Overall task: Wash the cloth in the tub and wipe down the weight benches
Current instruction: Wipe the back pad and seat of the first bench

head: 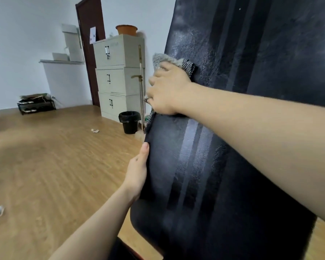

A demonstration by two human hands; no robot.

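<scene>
The black padded backrest of a weight bench (pixel 233 128) fills the right side of the head view, tilted upright, with lighter stripes down its middle and wet streaks on it. My right hand (pixel 167 91) presses a grey cloth (pixel 165 60) flat against the pad's left edge; the cloth pokes out above and below the hand. My left hand (pixel 138 171) grips the pad's left edge lower down, thumb on the front. No tub is in view.
A wooden floor (pixel 54 166) spreads to the left with small scraps on it. A black bin (pixel 129 121), a mop handle (pixel 141 87) and stacked grey cabinets (pixel 118 76) stand by the far wall beside a dark door (pixel 90 44).
</scene>
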